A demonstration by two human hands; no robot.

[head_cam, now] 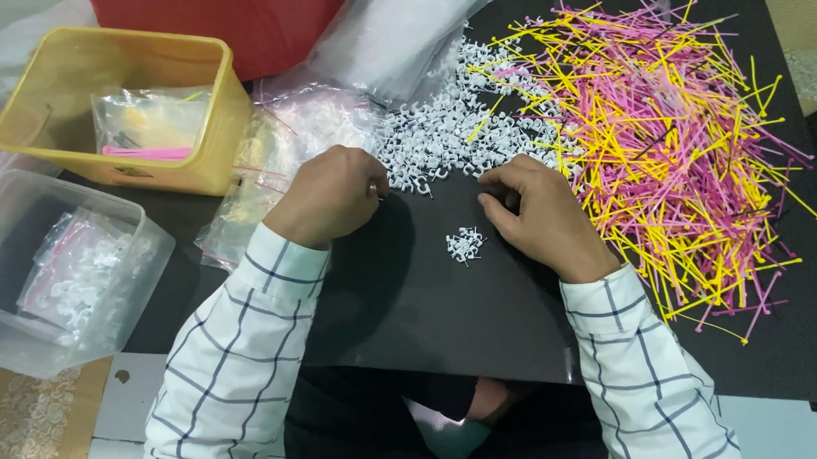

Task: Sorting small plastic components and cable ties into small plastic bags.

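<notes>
A big heap of white cable clips [441,132] is spread on the black mat [403,303], approx. at its centre-top. A small separate cluster of clips [465,244] is seen lower down, just beside the right hand [541,216]. The right hand is laid palm-down at the heap's lower edge, fingers curled together; whether a clip is pinched can't be told. The left hand [331,194] is held at the heap's left edge, fingers closed w/ a small clip apparently nipped at the fingertips [376,190].

To the right, a wide pile of pink & yellow cable ties [671,135] is spread, touching the clip heap. Clear plastic bags [277,153] are piled left of the heap. Further left, a yellow tub [211,128] w/ a filled bag inside is placed, and a clear plastic box [143,259] holding bagged clips sits below it.
</notes>
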